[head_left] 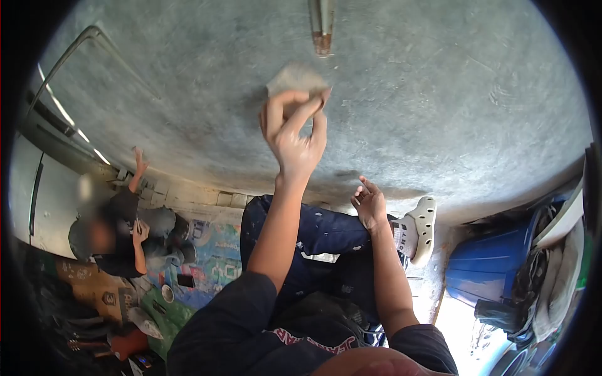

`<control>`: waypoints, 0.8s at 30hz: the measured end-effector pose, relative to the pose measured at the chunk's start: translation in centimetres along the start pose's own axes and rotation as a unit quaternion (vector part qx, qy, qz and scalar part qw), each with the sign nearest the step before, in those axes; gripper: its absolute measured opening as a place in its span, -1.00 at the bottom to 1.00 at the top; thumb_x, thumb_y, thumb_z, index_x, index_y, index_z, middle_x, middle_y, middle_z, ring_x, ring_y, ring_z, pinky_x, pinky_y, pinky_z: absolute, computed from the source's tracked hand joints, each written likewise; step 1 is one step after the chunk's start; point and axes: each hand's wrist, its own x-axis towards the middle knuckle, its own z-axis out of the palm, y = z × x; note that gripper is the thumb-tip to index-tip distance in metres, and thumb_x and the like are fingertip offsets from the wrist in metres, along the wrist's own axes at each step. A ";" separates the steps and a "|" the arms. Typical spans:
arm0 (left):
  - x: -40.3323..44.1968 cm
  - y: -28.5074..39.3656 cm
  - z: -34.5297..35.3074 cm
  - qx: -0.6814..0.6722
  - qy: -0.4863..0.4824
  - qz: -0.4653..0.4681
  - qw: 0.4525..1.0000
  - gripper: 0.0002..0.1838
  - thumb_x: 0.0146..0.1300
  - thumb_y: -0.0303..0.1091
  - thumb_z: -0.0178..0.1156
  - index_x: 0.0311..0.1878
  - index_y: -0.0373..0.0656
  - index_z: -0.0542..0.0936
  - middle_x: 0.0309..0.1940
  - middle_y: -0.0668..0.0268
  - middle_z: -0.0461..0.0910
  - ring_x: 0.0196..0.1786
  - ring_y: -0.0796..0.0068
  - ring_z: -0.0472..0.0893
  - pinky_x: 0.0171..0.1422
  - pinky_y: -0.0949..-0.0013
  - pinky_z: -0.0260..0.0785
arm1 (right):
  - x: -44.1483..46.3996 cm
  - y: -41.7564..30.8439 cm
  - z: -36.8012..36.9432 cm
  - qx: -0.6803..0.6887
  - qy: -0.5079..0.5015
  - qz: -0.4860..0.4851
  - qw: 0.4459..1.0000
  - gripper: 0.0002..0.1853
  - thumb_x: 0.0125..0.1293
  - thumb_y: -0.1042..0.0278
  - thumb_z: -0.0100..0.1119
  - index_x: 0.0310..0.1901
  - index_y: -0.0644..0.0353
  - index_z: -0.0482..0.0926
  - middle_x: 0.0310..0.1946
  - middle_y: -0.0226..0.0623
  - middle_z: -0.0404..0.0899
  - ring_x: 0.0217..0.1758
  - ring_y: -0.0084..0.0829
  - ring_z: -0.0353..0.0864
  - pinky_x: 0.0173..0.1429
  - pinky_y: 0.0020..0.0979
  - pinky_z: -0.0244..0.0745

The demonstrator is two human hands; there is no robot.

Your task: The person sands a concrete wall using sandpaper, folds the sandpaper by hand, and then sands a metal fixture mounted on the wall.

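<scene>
My left hand (296,141) is raised against the grey wall (426,100), its thumb and fingers pinched on a pale, flat sheet (298,76). Motion blurs the sheet, which looks like a piece of sandpaper and lies against the wall surface. Lower and to the right, my right hand (371,205) rests by my bent knee, with its wrist at the dark trouser leg (332,229). Its fingers are loosely bent and apart, and I see nothing in them.
A metal pipe end (322,31) juts in above, and a bent rod (94,31) crosses the upper left. Another person (119,219) sits at left, one hand (140,161) towards the wall. A blue bin (486,263) stands right, beyond my white clog (426,232).
</scene>
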 end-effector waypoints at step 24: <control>2.6 1.5 1.3 -0.066 -0.025 -0.067 0.995 -0.59 0.34 -0.38 0.22 0.13 -0.20 0.28 -0.14 0.20 0.46 -0.20 0.42 0.56 0.01 0.27 0.43 | -0.3 0.0 0.0 0.007 -0.023 0.016 1.000 -0.68 0.44 0.25 -0.11 0.13 0.12 0.44 -0.40 -0.49 0.47 -0.29 -0.55 0.43 -0.04 -0.47 0.35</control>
